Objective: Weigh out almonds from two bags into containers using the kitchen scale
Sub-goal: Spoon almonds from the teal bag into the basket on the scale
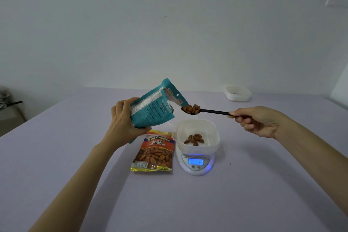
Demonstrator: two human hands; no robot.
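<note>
Left hand: the left hand (124, 118) grips the lower half of a teal almond bag (152, 107), fingers and thumb wrapped round it, raised above and to the left of the kitchen scale (195, 164).
Teal bag: tilted, its torn-open mouth pointing right, towards the spoon bowl.
Right hand: the right hand (258, 120) is closed round the handle end of a black spoon (212, 111), thumb on top and fingers curled beneath (the handle tip is hidden in the fist), up and to the right of the scale.
Spoon: held about level, its bowl right at the bag's mouth and heaped with almonds (192, 109), above the far edge of the scale.
Container: a white perforated tub (197, 121) sits on the scale's platform with a small cluster of almonds in the tub (194, 138).
Scale display: lit blue, digits too small to read.
Second bag: a red and yellow salted almonds bag (153, 151) lies flat on the desk (188, 203) just left of the scale.
Second container: another white tub (237, 93) stands well beyond the scale, at the desk's far right.
</note>
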